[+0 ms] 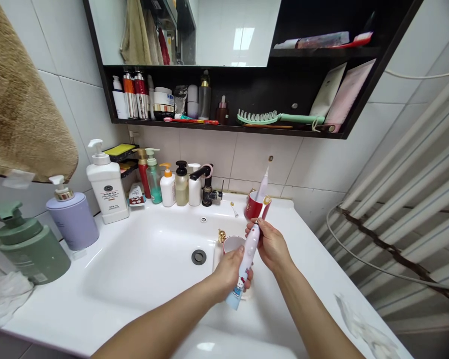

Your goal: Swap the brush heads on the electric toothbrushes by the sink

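Observation:
An electric toothbrush (pixel 251 245) with a pale pink handle is held upright and tilted over the right side of the sink. My left hand (pixel 230 271) is wrapped round its lower handle, where a cartoon print shows above a light blue end. The fingers of my right hand (pixel 271 244) pinch the neck just below the brush head. Behind my hands, a red cup (pixel 251 207) on the sink's back ledge has a second light-coloured brush (pixel 263 187) standing in it. Another cup (pixel 233 244), white inside, sits partly hidden beyond my left hand.
A white sink (pixel 142 259) with a drain (pixel 198 257) lies ahead. Several pump bottles line its back and left, among them a purple one (pixel 73 219). The black faucet (pixel 207 187) stands behind the basin. A dark shelf (pixel 209 127) hangs above; crumpled plastic (pixel 364 326) lies at right.

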The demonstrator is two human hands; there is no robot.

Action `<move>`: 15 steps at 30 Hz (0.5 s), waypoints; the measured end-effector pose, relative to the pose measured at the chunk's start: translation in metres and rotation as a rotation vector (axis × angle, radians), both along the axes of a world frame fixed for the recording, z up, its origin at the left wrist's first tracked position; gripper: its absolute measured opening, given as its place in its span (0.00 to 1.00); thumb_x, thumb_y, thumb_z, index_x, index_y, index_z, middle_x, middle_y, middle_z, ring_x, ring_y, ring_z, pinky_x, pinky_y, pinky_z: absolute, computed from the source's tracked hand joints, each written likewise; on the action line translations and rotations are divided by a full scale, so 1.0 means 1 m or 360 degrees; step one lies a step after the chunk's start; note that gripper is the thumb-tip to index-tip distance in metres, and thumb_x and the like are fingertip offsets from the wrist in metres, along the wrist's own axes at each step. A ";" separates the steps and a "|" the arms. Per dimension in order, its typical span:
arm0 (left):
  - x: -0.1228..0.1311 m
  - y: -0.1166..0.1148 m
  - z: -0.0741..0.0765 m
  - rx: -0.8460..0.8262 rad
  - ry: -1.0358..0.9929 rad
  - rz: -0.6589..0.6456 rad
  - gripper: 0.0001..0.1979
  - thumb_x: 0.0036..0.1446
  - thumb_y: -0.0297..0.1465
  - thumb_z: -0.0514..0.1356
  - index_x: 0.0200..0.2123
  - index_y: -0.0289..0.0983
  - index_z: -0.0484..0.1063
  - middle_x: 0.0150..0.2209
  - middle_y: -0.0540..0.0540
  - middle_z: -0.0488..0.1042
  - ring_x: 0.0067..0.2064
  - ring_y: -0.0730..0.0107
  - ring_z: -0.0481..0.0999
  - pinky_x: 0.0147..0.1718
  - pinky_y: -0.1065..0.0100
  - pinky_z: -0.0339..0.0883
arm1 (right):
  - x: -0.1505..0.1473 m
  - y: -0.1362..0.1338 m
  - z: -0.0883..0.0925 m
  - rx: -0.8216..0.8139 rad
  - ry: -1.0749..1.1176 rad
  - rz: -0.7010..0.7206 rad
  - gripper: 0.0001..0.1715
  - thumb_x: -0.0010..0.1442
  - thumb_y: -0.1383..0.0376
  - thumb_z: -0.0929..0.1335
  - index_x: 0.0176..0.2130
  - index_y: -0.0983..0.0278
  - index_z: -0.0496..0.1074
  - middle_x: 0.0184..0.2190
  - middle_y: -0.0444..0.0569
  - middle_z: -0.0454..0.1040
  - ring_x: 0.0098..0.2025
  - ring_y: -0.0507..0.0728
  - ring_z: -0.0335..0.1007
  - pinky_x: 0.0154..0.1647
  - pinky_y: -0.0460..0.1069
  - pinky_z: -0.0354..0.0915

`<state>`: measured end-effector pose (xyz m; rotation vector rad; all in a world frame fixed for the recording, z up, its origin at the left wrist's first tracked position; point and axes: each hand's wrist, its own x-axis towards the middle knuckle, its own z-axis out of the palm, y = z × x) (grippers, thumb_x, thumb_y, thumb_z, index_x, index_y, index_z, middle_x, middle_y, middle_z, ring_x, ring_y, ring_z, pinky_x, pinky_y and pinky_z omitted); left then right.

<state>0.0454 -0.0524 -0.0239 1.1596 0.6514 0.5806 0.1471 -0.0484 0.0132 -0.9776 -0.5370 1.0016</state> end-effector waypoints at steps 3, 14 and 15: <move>0.001 -0.001 -0.001 -0.0105 -0.0007 -0.0038 0.23 0.42 0.50 0.41 0.24 0.34 0.55 0.15 0.53 0.59 0.13 0.81 0.57 0.13 0.75 0.49 | 0.001 0.000 0.000 0.0008 0.0028 0.0010 0.10 0.37 0.63 0.67 0.22 0.66 0.64 0.14 0.42 0.67 0.18 0.48 0.62 0.20 0.43 0.60; 0.000 -0.004 0.002 -0.0392 0.0062 -0.0105 0.24 0.43 0.50 0.39 0.24 0.34 0.56 0.14 0.53 0.58 0.12 0.81 0.57 0.14 0.75 0.48 | 0.016 0.007 -0.006 0.0011 0.0014 -0.0244 0.08 0.37 0.65 0.66 0.22 0.67 0.66 0.14 0.39 0.62 0.16 0.44 0.56 0.16 0.39 0.57; 0.001 -0.005 0.003 -0.0392 0.0060 -0.0102 0.23 0.44 0.49 0.39 0.24 0.34 0.56 0.14 0.53 0.58 0.12 0.81 0.57 0.14 0.75 0.48 | 0.021 0.008 -0.007 0.0024 -0.0002 -0.0301 0.08 0.37 0.65 0.66 0.23 0.67 0.66 0.13 0.38 0.61 0.16 0.43 0.55 0.16 0.39 0.57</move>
